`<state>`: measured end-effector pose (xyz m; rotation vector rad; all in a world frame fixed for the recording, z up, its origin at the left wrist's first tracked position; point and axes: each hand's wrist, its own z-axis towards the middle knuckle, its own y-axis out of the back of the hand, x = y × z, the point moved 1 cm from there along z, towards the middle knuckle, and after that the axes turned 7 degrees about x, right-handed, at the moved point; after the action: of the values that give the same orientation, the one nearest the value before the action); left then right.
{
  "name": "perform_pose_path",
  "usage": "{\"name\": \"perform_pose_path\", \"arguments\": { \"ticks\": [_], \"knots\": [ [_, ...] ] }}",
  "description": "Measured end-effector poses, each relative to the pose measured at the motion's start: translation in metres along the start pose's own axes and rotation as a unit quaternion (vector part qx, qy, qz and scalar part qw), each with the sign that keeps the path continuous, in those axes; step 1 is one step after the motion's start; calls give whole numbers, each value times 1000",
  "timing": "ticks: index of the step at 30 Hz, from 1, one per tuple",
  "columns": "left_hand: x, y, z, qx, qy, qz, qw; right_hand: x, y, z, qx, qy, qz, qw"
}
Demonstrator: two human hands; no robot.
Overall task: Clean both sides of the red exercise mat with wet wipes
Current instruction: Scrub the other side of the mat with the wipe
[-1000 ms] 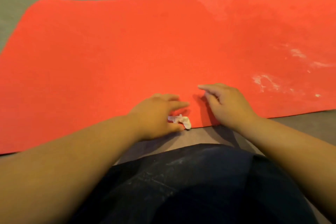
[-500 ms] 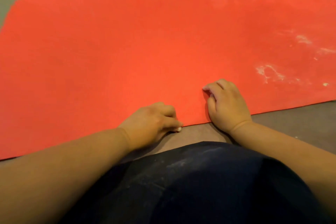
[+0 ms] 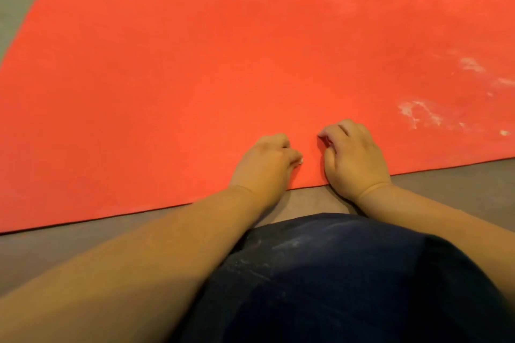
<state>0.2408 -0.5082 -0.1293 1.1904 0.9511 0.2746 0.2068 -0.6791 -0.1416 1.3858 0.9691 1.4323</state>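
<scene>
On the grey floor (image 3: 446, 184), the long red foam exercise mat (image 3: 195, 78) is lying flat, its near edge running under both wrists. White chalky smears (image 3: 418, 114) are showing towards its right end, so this side is probably only partly wiped. The left hand (image 3: 264, 167) is curling tight on the mat, a sliver of white at its thumb tip, probably a balled wet wipe (image 3: 301, 160). The right hand (image 3: 355, 156) is resting just beside it, not touching, fingers bent; whether it is pinching the mat cannot be told. The next move is calling for opening out the wipe and working rightwards over those smears
</scene>
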Motion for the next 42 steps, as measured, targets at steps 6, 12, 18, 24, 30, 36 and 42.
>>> {"name": "perform_pose_path", "arguments": {
  "ticks": [6, 12, 18, 24, 30, 36, 42],
  "knots": [
    [75, 57, -38, -1, 57, 101, 993, -1, 0, 1, -8, 5, -6, 1000],
    [33, 26, -38, -55, 167, 38, 984, -1, 0, 1, 4, -2, -12, 1000],
    [54, 47, -54, 59, 54, 88, 993, 8, 8, 8, 91, 1, -59, 994],
    [132, 98, -106, -37, 305, 151, 940, 63, 56, 52, 372, -23, -229, 899],
    [37, 43, -85, 14, 183, 35, 982, 136, 47, 72, 560, -60, -276, 779],
    [106, 89, -141, 28, 152, 148, 977, 178, 17, 67, 603, -45, -243, 758],
    [151, 109, -165, 40, 320, 206, 924, 194, 13, 58, 570, -48, -232, 787]
  ]
}}
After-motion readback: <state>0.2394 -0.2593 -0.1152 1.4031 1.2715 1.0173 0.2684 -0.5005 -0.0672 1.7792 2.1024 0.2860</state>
